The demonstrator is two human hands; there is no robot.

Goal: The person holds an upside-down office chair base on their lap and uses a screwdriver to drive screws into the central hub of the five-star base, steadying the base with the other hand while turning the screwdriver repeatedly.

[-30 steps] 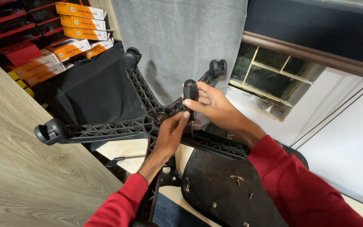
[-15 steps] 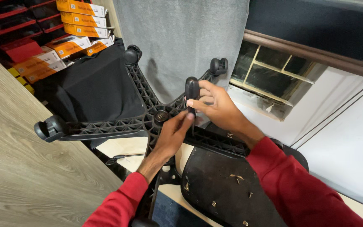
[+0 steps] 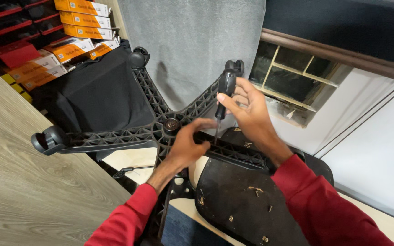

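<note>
Both hands on task: right hand (image 3: 247, 111) gripping screwdriver (image 3: 224, 93); left hand (image 3: 188, 146) on chair base (image 3: 128, 136)

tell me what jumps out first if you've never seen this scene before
The black star-shaped chair base fills the middle, upturned with castor wheels at its arm tips. Over its hub, the right hand grips a black-handled screwdriver pointing down, while the left hand rests on the base beside the tip. Bright orange boxes stacked at top left catch the eye too, against red shelving.
</note>
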